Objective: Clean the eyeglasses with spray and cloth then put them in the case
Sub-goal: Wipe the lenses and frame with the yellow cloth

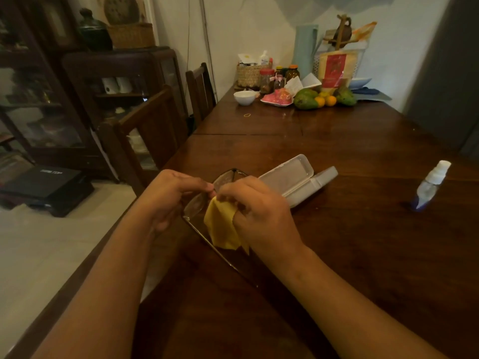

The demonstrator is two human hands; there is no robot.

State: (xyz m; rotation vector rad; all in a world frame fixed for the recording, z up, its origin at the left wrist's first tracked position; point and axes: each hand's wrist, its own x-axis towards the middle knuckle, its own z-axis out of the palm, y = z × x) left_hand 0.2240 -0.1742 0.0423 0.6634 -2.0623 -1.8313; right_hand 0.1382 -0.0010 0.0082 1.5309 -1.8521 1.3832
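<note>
My left hand [169, 196] pinches the thin-framed eyeglasses [198, 203] at the bridge, just above the dark wooden table [363, 242]. One temple arm trails down toward me. A yellow cloth [223, 224] is bunched in my right hand [259, 211], pressed against the glasses beside my left fingers. Just behind my right hand lies the translucent white case [295, 177], lid open. The small spray bottle [431, 183] with a white cap stands far to the right, apart from both hands.
At the table's far end are a white bowl [244, 97], jars, a woven basket [250, 73], fruit [324, 98] and a pale blue jug [304, 47]. Wooden chairs [153, 130] line the left side, with a dark cabinet [51, 99] behind them.
</note>
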